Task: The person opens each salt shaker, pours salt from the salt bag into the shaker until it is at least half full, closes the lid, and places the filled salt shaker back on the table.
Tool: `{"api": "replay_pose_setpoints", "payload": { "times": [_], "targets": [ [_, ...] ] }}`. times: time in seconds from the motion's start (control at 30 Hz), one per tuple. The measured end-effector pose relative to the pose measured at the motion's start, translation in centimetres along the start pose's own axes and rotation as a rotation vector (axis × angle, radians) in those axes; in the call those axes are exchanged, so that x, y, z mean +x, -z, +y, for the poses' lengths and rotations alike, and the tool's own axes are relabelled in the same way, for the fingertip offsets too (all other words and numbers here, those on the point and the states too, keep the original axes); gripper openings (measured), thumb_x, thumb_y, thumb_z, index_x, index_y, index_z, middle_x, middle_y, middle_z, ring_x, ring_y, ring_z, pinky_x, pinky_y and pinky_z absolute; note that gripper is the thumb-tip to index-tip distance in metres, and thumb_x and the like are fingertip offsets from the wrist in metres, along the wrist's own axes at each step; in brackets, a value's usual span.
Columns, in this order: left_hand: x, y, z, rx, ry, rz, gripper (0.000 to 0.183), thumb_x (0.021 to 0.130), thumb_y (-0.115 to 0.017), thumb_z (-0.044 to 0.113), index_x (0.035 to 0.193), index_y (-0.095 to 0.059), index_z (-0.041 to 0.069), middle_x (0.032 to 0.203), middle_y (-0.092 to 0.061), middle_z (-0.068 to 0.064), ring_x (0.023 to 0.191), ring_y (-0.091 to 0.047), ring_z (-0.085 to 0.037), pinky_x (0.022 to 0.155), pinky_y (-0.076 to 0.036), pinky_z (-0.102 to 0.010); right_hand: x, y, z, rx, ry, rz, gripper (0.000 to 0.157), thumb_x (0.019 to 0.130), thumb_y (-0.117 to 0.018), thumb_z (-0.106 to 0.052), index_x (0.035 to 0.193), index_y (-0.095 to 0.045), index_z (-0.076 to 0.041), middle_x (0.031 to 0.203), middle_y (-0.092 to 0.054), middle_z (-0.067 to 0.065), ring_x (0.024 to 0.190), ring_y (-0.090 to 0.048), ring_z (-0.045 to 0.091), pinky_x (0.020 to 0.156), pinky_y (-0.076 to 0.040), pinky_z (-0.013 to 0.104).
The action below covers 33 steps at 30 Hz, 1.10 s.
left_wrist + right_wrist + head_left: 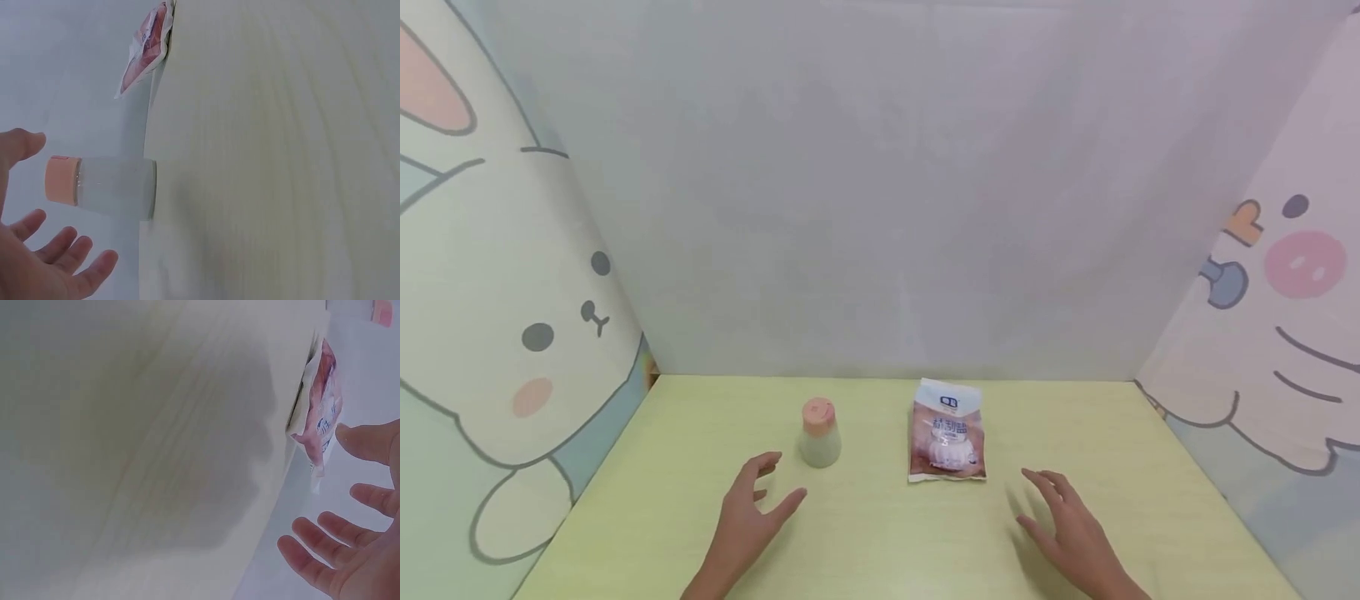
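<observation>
A small translucent jar (821, 446) with an orange-pink cap stands upright on the table, left of the middle. To its right a brown-and-white printed packet (947, 432) lies flat, its printed face up. My left hand (747, 512) hovers near the jar on its front left side, thumb and fingers spread and holding nothing. In the left wrist view the same jar (115, 186) shows beyond the spread fingers. My right hand (1067, 529) is to the front right of the packet, fingers relaxed and apart from it. The right wrist view shows the packet (320, 412) past the thumb.
The pale yellow wooden table (880, 542) ends at a plain grey-white back wall (895, 200). Side panels with a cartoon rabbit (497, 292) on the left and a cartoon pig (1285, 333) on the right border the table.
</observation>
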<state>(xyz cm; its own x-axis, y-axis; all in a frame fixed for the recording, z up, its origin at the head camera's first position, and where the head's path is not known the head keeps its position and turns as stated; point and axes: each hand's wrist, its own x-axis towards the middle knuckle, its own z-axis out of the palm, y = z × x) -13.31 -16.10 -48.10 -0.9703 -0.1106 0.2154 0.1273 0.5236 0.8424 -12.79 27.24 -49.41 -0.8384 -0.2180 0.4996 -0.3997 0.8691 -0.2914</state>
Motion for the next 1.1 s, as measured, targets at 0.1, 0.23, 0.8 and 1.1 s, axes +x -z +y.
{"api": "replay_pose_setpoints", "payload": {
  "times": [0.1,0.23,0.8,1.1],
  "targets": [
    [0.1,-0.3,0.1,-0.034,-0.010,0.028,0.059,0.078,-0.079,0.029,0.126,-0.049,0.012,0.125,-0.055,-0.007,0.115,-0.050,-0.019,0.088,-0.050,-0.044,0.2,0.0,-0.4,0.026,-0.023,-0.012,0.061,0.070,-0.083,-0.013,0.125,-0.056,-0.011,0.116,-0.052,0.006,0.086,-0.060,0.023,0.053,-0.048,0.028],
    [0.2,-0.6,0.1,-0.071,-0.013,0.052,0.057,0.076,-0.081,0.027,0.123,-0.050,0.014,0.122,-0.056,-0.004,0.113,-0.051,-0.019,0.086,-0.051,-0.042,0.4,0.1,-0.9,0.054,-0.032,-0.022,0.059,0.071,-0.082,-0.012,0.124,-0.056,-0.011,0.116,-0.052,0.003,0.089,-0.060,0.023,0.054,-0.048,0.028],
    [1.5,-1.5,-0.3,-0.188,0.020,0.085,0.058,0.075,-0.081,0.027,0.122,-0.050,0.012,0.122,-0.055,-0.009,0.112,-0.052,-0.022,0.087,-0.051,-0.044,2.7,-0.1,-2.5,0.100,0.017,-0.038,0.056,0.072,-0.081,-0.012,0.122,-0.057,-0.013,0.115,-0.053,-0.001,0.087,-0.060,0.019,0.056,-0.048,0.027],
    [2.0,-1.9,-0.2,-0.220,0.066,0.052,0.067,0.074,-0.083,0.027,0.127,-0.046,0.010,0.126,-0.052,-0.014,0.117,-0.049,-0.029,0.091,-0.047,-0.047,4.0,-0.1,-3.6,0.113,0.039,-0.047,0.052,0.072,-0.082,-0.014,0.118,-0.058,-0.015,0.109,-0.055,-0.003,0.084,-0.061,0.017,0.057,-0.048,0.030]
  ]
}}
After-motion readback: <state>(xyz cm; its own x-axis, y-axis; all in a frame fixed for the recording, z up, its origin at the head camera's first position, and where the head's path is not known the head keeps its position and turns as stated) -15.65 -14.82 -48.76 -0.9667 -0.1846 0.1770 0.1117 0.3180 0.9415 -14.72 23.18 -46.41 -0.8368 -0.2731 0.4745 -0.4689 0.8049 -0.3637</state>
